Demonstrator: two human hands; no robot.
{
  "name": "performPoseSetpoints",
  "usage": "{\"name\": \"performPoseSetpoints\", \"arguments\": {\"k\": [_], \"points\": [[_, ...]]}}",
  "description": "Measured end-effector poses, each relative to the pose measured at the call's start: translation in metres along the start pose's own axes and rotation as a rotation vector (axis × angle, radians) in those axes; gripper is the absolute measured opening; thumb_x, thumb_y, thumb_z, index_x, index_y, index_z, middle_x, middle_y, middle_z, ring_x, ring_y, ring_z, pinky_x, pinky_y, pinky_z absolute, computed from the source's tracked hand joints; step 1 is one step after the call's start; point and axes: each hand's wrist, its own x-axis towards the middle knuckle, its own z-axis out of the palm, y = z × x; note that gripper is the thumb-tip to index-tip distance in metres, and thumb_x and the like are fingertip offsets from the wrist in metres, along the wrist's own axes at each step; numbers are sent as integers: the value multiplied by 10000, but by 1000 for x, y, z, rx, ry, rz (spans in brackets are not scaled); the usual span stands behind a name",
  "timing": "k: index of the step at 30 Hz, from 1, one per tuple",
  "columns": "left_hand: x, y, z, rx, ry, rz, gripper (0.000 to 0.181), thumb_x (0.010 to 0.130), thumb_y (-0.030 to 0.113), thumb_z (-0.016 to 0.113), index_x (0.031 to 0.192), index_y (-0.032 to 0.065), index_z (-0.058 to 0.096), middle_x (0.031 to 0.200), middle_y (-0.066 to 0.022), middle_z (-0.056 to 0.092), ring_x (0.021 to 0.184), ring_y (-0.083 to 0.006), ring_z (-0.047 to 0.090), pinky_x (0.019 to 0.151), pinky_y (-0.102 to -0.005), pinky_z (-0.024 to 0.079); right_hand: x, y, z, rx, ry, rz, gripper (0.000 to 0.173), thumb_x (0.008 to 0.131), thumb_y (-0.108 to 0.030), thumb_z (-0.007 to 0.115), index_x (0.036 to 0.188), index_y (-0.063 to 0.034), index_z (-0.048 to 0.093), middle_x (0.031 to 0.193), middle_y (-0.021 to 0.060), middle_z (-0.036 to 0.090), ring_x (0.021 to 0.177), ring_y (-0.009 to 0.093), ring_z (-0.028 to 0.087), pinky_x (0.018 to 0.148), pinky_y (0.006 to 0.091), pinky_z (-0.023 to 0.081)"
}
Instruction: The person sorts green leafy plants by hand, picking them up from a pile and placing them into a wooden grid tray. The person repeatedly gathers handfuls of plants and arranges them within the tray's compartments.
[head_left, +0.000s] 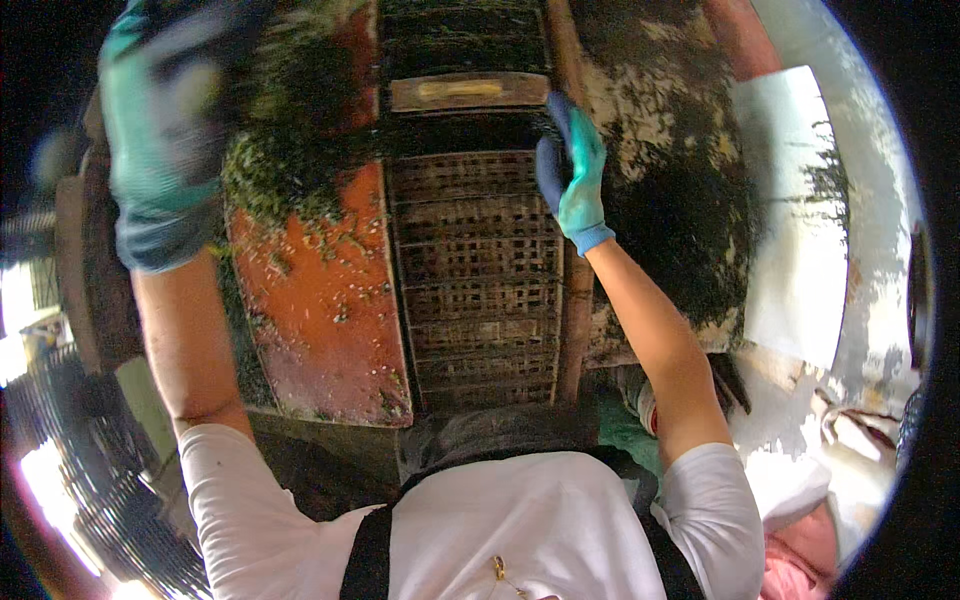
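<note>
My left hand (161, 142), in a teal glove with a dark coating, is raised at the upper left. Motion blur hides its fingers and whether they hold anything. My right hand (576, 169), gloved the same way, is at the right edge of a long dark lattice panel (480, 277). Its thumb and fingers are apart, with nothing visible between them; contact with the edge cannot be told. Just beyond the panel, a wooden crosspiece (469, 91) with a paler strip spans the frame. Dark green plant matter (289, 161) is heaped on a reddish board (322, 315) to the left.
A wooden rail (576, 315) runs along the panel's right side. Past it, more dark plant matter (675, 217) covers a pale, stained surface. A white sheet (795, 217) stands at the far right, and pink material (802, 555) is at the lower right.
</note>
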Motion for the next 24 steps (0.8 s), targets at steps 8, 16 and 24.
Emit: {"name": "performPoseSetpoints", "arguments": {"k": [8, 16, 24], "points": [[-93, -72, 227, 660, -393, 298, 608, 755, 79, 675, 1348, 117, 541, 1331, -160, 534, 927, -229, 632, 702, -262, 550, 40, 5, -66, 334, 476, 48, 387, 970, -215, 500, 1320, -52, 533, 1315, 66, 561, 1228, 250, 512, 1080, 385, 399], [-114, -76, 201, -1213, 169, -1075, 463, 849, 0, 573, 1288, 145, 585, 1471, -113, 421, 1311, -351, 434, 1040, -460, 439, 21, 9, 4, -909, -598, -440, 363, 838, -230, 646, 1189, -139, 655, 1216, 86, 639, 1209, 250, 546, 1077, 459, 366], [-142, -83, 219, -30, -6, -393, 357, 873, 280, 655, 1215, 187, 612, 1436, -152, 460, 1294, -362, 465, 1082, -490, 356, 9, -8, 17, -1014, -695, -400, 422, 849, -330, 667, 1204, -106, 630, 1268, 118, 601, 1226, 303, 520, 1072, 487, 357]]}}
